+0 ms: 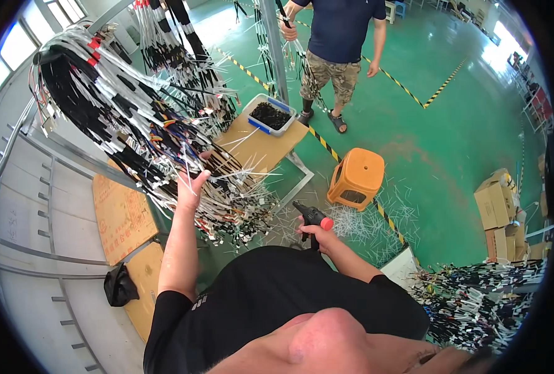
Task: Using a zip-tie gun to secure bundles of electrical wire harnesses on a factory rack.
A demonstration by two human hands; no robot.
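A thick bundle of wire harnesses [133, 124], with black and white sleeves and many small connectors, hangs at the left. My left hand [191, 189] is closed around part of it near the lower end, its fingers partly hidden among the wires. White cable ties [245, 171] stick out from the bundle beside that hand. In front of my body, my right hand [317, 235] grips a black cable tie gun [310, 215] with a red knob at its rear. The gun points up and left, apart from the harnesses.
Past the harnesses, a blue-rimmed bin [269, 115] of small black parts stands on a wooden table [255, 146]. An orange stool [359, 174] is beyond the gun, near scattered cable tie offcuts [358, 225]. Another person [339, 37] stands ahead, holding hanging wires. More harnesses [476, 305] lie at right.
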